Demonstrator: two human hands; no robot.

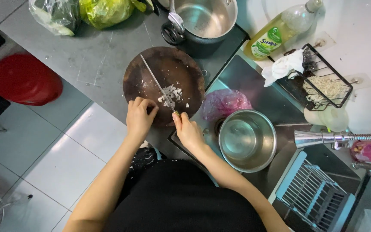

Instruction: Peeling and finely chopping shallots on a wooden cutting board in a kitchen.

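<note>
On a round dark wooden chopping board (164,83), a long kitchen knife (156,83) lies across a small heap of chopped white pieces (171,95). Its long axis runs diagonally, tip pointing toward the board's far-left rim, handle at the near rim. The right hand (188,131) is clenched around the handle, the sensible place to hold this thin, stiff, sharp blade. The left hand (139,117) rests curled on the board's near edge, holding nothing visible. The pieces look light and loose.

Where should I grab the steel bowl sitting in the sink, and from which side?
Grip the steel bowl by its rolled rim, coming straight down from above. It sits upright and looks empty, with the tap spout close on one side, so the rim edge nearer the cutting board seems freer.
</note>
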